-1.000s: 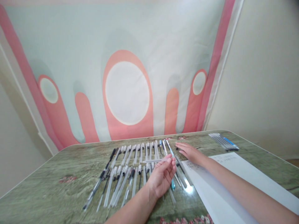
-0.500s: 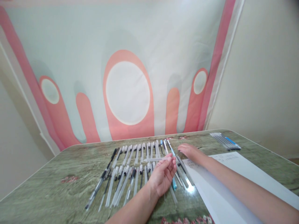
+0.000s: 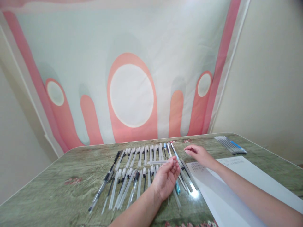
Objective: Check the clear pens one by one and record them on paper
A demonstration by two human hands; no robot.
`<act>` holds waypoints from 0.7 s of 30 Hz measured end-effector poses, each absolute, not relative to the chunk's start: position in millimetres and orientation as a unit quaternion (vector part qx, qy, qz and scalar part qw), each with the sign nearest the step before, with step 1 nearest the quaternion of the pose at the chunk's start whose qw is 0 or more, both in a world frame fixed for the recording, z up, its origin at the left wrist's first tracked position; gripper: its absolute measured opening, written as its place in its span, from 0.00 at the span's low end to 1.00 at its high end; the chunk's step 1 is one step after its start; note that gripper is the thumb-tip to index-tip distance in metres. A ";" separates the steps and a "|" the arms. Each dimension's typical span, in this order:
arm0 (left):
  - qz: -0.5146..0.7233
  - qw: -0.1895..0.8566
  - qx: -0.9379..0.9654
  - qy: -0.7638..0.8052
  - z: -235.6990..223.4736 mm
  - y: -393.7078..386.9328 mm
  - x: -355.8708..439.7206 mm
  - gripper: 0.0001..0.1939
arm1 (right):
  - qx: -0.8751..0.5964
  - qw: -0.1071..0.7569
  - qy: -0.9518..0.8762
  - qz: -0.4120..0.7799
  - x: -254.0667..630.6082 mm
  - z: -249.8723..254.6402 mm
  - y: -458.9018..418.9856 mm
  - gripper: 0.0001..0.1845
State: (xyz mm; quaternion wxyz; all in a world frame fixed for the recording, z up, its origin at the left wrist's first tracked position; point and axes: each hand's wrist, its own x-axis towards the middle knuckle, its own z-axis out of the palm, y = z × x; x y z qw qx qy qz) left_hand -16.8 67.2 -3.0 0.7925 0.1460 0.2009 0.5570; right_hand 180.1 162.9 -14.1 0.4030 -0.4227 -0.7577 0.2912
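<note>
Held left of the paper [image 3: 246, 170], the translucent tube [image 3: 156, 162] is pinched in our left hand [image 3: 165, 183] above the pens [image 3: 113, 193]; we judge this a holding step. Our right hand [image 3: 200, 155] curls loosely beyond the paper, its grip uncertain. Any move calls for clearance.

Faint handwriting on the white paper [image 3: 251, 186], too blurred and small to read

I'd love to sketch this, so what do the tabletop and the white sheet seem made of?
The tabletop is perhaps laminate or plastic film, glossy: it shows printed-looking grain and bright glare. The white sheet is probably paper, matte: it looks thin, with faint writing.
</note>
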 end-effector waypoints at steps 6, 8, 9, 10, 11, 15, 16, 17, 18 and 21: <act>0.561 0.790 0.147 0.200 -3.2 66.8 -15.0 0.12 | -0.376 0.444 -0.688 0.434 151.8 1.4 107.5 0.13; 0.565 0.786 0.145 0.204 -3.4 66.3 -14.2 0.12 | -0.370 0.460 -0.686 0.424 143.4 4.1 94.5 0.12; 0.566 0.784 0.144 0.208 -3.4 65.9 -13.7 0.11 | -0.370 0.468 -0.686 0.416 140.4 4.3 90.6 0.12; 0.567 0.783 0.144 0.211 -3.4 65.5 -13.3 0.11 | -0.372 0.474 -0.685 0.408 138.4 3.8 88.1 0.11; 0.568 0.782 0.144 0.213 -3.2 65.0 -13.0 0.11 | -0.374 0.478 -0.686 0.402 137.2 2.8 86.7 0.11; 0.567 0.781 0.150 0.216 -2.4 62.9 -12.3 0.10 | -0.374 0.481 -0.687 0.396 137.3 -0.4 85.9 0.10; 0.566 0.780 0.152 0.218 -2.2 62.5 -12.3 0.10 | -0.375 0.481 -0.686 0.396 137.6 -0.4 85.8 0.10; 0.567 0.779 0.153 0.222 -2.1 62.3 -12.1 0.09 | -0.376 0.481 -0.686 0.396 137.8 -0.1 85.6 0.10; 0.567 0.777 0.155 0.226 -2.0 62.2 -12.0 0.09 | -0.377 0.481 -0.685 0.396 138.0 0.2 85.3 0.10; 0.571 0.771 0.166 0.228 -1.6 62.3 -10.9 0.09 | -0.374 0.483 -0.690 0.388 137.7 0.9 84.4 0.10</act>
